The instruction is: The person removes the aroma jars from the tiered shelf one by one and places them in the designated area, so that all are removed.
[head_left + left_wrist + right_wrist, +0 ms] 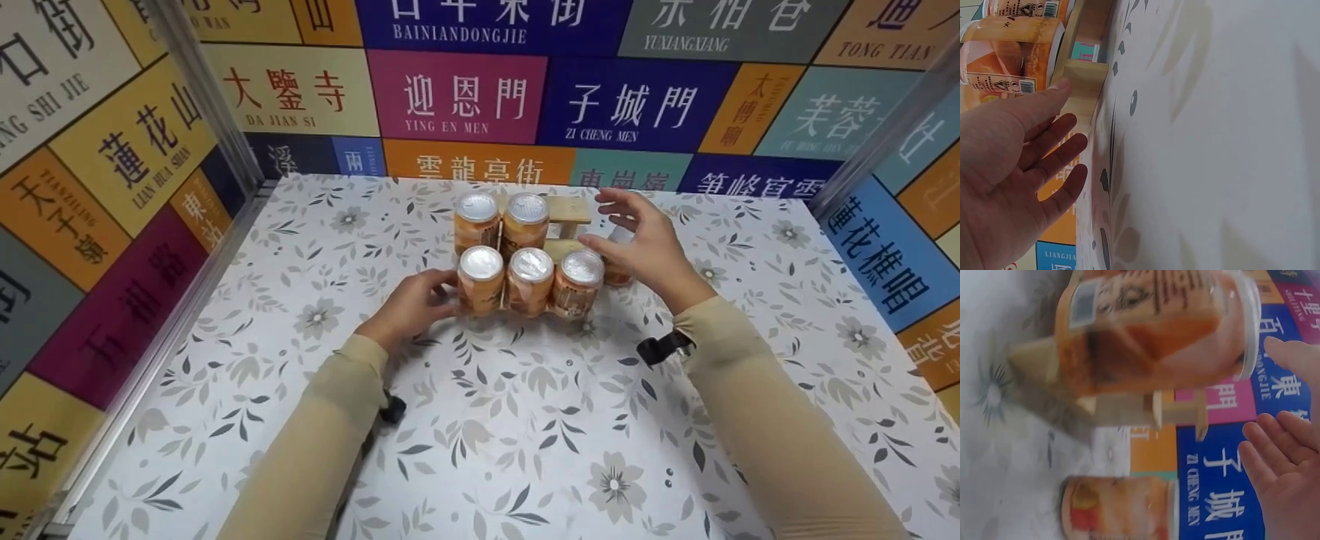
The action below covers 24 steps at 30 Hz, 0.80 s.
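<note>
A small stepped wooden rack (568, 210) carries orange drink cans with silver lids. Three stand in its front row, the rightmost can (578, 289) among them, and two in the raised back row, such as the back left can (477, 217). My left hand (409, 309) is at the rack's left front corner; in the left wrist view its thumb (1044, 101) lies at the rack's edge beside a can (1010, 53), other fingers spread. To the right, my relaxed right hand (649, 247) hovers empty near a separate can (619, 274), which it partly hides.
The rack stands toward the back of a table (525, 435) covered in white floral print. Behind and beside it rise walls of coloured panels (454, 97) with Chinese lettering. The separate can (1120, 509) stands on the table next to the rack.
</note>
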Each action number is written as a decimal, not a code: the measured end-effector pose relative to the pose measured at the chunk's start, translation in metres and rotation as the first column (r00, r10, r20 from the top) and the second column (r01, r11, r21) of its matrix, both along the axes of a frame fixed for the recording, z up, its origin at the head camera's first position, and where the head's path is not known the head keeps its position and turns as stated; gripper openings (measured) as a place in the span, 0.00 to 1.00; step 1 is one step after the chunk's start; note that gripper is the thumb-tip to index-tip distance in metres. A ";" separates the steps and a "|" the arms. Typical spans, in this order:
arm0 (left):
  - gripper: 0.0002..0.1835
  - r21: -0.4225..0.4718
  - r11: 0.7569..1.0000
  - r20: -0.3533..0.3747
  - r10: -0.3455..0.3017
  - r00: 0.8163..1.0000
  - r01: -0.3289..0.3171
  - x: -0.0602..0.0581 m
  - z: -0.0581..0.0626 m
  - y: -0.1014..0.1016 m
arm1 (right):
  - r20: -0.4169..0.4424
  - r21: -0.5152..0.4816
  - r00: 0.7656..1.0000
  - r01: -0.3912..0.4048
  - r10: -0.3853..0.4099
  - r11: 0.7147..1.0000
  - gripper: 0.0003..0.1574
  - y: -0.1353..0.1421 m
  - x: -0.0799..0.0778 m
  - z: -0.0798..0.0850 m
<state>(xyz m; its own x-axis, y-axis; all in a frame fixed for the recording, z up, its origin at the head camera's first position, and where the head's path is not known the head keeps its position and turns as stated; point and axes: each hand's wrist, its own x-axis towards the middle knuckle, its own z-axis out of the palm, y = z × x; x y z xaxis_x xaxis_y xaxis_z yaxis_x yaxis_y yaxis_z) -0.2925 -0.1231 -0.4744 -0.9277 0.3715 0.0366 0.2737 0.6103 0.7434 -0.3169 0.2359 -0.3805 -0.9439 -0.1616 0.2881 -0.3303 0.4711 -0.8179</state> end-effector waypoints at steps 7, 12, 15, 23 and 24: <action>0.30 -0.003 1.000 0.008 0.001 1.000 -0.001 0.001 0.000 0.001 | 0.052 0.023 0.996 -0.075 0.074 0.997 0.49 -0.022 0.003 0.010; 0.31 -0.003 1.000 0.014 0.004 1.000 -0.004 0.000 0.000 0.000 | 0.059 0.038 0.992 -0.116 0.114 0.992 0.48 -0.036 0.001 0.015; 0.31 -0.005 1.000 0.026 0.013 1.000 -0.013 0.000 0.002 -0.001 | 0.054 0.040 0.989 -0.137 0.135 0.990 0.47 -0.045 0.000 0.018; 0.30 -0.017 1.000 0.037 -0.002 0.999 0.002 -0.001 0.003 0.001 | 0.082 0.037 0.986 -0.146 0.142 0.989 0.46 -0.056 -0.003 0.017; 0.30 -0.018 1.000 0.034 -0.002 0.999 0.003 -0.001 0.003 0.001 | 0.091 0.037 0.986 -0.145 0.141 0.989 0.47 -0.057 -0.004 0.017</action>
